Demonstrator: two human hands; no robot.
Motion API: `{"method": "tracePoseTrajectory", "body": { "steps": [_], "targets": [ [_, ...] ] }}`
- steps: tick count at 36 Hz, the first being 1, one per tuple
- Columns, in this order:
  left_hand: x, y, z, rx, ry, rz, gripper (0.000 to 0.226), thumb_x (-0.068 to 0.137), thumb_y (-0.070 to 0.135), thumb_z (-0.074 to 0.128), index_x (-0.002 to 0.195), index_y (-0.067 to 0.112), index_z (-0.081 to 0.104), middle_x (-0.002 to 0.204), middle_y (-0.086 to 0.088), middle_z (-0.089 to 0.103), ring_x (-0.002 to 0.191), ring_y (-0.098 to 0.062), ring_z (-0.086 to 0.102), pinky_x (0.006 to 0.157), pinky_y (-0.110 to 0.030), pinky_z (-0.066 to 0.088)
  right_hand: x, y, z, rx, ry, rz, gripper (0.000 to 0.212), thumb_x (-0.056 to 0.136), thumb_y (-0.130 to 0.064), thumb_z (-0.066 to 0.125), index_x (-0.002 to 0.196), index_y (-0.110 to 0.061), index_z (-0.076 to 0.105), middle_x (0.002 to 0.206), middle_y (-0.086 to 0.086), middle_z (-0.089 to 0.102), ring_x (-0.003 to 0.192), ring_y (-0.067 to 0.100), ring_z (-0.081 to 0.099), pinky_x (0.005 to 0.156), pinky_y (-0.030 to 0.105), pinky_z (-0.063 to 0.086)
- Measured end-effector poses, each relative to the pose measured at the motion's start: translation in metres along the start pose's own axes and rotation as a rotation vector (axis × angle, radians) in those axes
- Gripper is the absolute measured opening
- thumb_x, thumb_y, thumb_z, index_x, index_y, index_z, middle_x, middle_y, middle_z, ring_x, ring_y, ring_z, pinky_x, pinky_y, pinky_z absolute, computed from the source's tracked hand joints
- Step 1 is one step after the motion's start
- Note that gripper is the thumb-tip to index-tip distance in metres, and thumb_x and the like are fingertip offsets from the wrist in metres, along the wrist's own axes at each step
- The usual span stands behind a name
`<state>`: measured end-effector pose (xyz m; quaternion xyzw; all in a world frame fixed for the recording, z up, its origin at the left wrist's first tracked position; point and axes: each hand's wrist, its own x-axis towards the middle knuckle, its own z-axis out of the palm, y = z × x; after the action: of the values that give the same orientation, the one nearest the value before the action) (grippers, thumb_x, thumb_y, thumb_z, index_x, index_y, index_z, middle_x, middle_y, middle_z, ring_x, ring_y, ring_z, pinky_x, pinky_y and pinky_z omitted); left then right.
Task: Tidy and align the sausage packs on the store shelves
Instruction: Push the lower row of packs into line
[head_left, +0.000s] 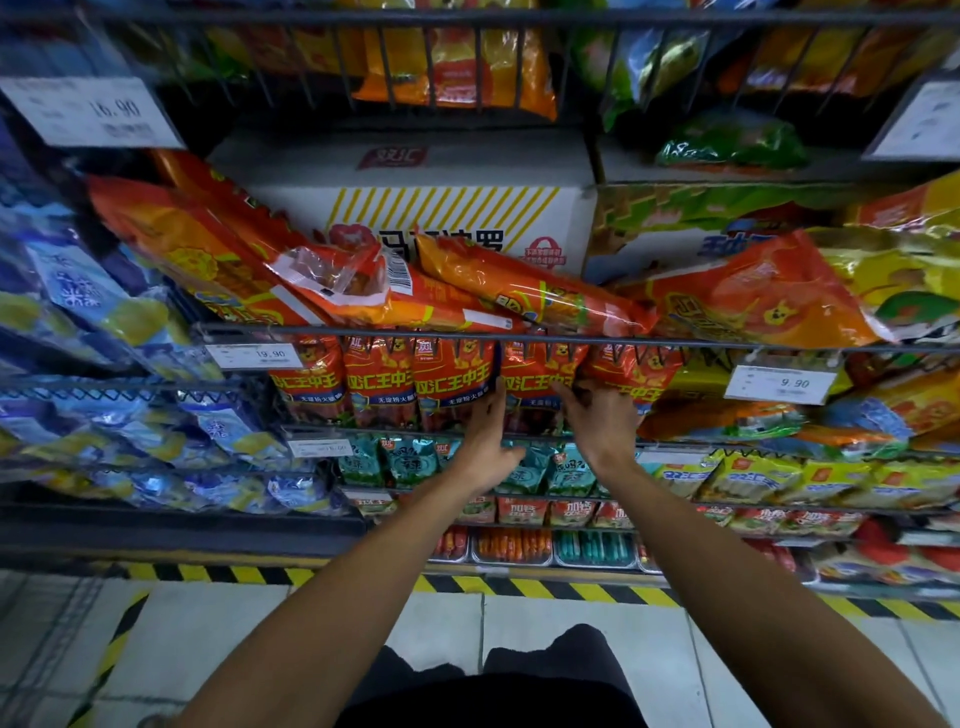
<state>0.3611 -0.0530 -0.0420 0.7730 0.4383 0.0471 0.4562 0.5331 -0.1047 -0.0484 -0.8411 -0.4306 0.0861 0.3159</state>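
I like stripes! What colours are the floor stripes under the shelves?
Yellow and black floor stripes, head view.

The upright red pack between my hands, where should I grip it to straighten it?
Grip the red pack by its two side edges from the front, below the wire rail. It stands upright with packs close beside it, so only its front and edges are reachable.

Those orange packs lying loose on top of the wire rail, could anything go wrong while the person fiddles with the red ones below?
Possibly. The loose orange packs lean over the wire rail; nudging it might tip one off. Both the left hand and right hand press on the upright red packs, so the neighbouring row may get pushed askew.
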Motion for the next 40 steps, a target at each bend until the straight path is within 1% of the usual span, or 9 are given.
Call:
{"method": "tracePoseTrajectory", "body": {
  "steps": [5, 9, 16, 20, 23, 26, 28, 32, 40],
  "targets": [
    [-0.009, -0.019, -0.008, -0.036, 0.089, 0.074, 0.085, 0.103, 0.017, 0.061, 0.164, 0.035, 0.004, 0.171, 0.006, 0.004, 0.158, -0.020, 0.006, 0.121, -0.035, 0.023, -0.001, -0.004, -0.009, 0.096, -0.040, -0.019, 0.042, 0.096, -0.052, 0.063, 0.065, -0.024, 0.062, 0.052, -0.011, 0.055, 0.047, 0.004, 0.051, 0.049, 0.020, 0.030],
    [-0.031, -0.052, -0.017, -0.087, 0.392, 0.095, 0.071, 0.100, 0.012, 0.063, 0.160, 0.027, 0.029, 0.159, 0.001, 0.035, 0.143, -0.019, 0.041, 0.113, -0.027, 0.039, -0.030, 0.009, 0.000, 0.324, 0.078, 0.023, 0.032, 0.097, -0.043, 0.067, 0.116, -0.017, 0.072, 0.082, -0.027, 0.065, 0.081, -0.006, 0.065, 0.086, 0.025, 0.053],
    [-0.037, -0.071, -0.038, -0.159, 0.530, 0.002, 0.076, 0.099, 0.013, 0.065, 0.162, 0.023, 0.022, 0.167, -0.002, 0.021, 0.153, -0.026, 0.026, 0.123, -0.040, 0.031, -0.051, -0.039, 0.010, 0.381, -0.168, -0.277, 0.039, 0.101, -0.022, 0.065, 0.138, -0.014, 0.061, 0.126, -0.006, 0.070, 0.110, 0.000, 0.063, 0.100, 0.023, 0.052],
    [-0.029, -0.065, -0.040, -0.107, 0.507, 0.062, 0.078, 0.098, 0.013, 0.065, 0.162, 0.020, 0.021, 0.162, -0.003, 0.024, 0.149, -0.026, 0.032, 0.114, -0.028, 0.033, -0.036, -0.076, 0.027, 0.393, -0.275, -0.175, 0.060, 0.101, -0.022, 0.064, 0.154, -0.011, 0.040, 0.146, 0.000, 0.057, 0.131, 0.015, 0.056, 0.109, 0.022, 0.044],
    [-0.024, -0.070, -0.039, -0.097, 0.466, 0.071, 0.083, 0.097, 0.013, 0.066, 0.163, 0.021, 0.016, 0.161, -0.002, 0.019, 0.149, -0.031, 0.033, 0.110, -0.028, 0.034, -0.034, -0.093, 0.044, 0.343, -0.252, -0.184, 0.068, 0.101, -0.019, 0.062, 0.158, -0.011, 0.027, 0.144, 0.007, 0.056, 0.125, 0.022, 0.059, 0.095, 0.020, 0.047],
    [-0.024, -0.072, -0.042, -0.084, 0.444, 0.060, 0.084, 0.097, 0.012, 0.065, 0.164, 0.020, 0.015, 0.163, -0.007, 0.017, 0.149, -0.032, 0.031, 0.106, -0.025, 0.033, -0.032, -0.102, 0.063, 0.312, -0.236, -0.097, 0.079, 0.101, -0.027, 0.062, 0.160, -0.008, 0.014, 0.152, 0.011, 0.045, 0.131, 0.027, 0.052, 0.102, 0.036, 0.050],
    [-0.026, -0.073, -0.044, -0.072, 0.419, 0.053, 0.084, 0.099, 0.013, 0.064, 0.164, 0.021, 0.011, 0.165, -0.008, 0.013, 0.150, -0.031, 0.028, 0.101, -0.018, 0.032, -0.025, -0.100, 0.072, 0.306, -0.242, -0.024, 0.065, 0.101, -0.033, 0.060, 0.153, -0.007, 0.030, 0.136, 0.010, 0.059, 0.114, 0.027, 0.062, 0.089, 0.044, 0.055],
    [-0.029, -0.076, -0.048, -0.073, 0.370, 0.076, 0.088, 0.099, 0.012, 0.064, 0.164, 0.024, 0.006, 0.166, -0.006, 0.010, 0.147, -0.027, 0.030, 0.092, -0.005, 0.029, -0.017, -0.087, 0.070, 0.264, -0.160, -0.007, 0.029, 0.103, -0.039, 0.056, 0.096, -0.012, 0.065, 0.075, -0.002, 0.068, 0.062, 0.014, 0.063, 0.060, 0.030, 0.045],
    [-0.020, -0.076, -0.056, 0.012, 0.336, 0.097, 0.091, 0.099, 0.017, 0.065, 0.164, 0.027, 0.001, 0.153, -0.005, 0.022, 0.139, -0.019, 0.035, 0.097, -0.013, 0.033, -0.028, -0.078, 0.061, 0.134, -0.058, -0.082, 0.036, 0.101, -0.043, 0.059, 0.076, -0.016, 0.061, 0.060, -0.010, 0.056, 0.049, 0.005, 0.051, 0.047, 0.022, 0.028]
  ]
}}
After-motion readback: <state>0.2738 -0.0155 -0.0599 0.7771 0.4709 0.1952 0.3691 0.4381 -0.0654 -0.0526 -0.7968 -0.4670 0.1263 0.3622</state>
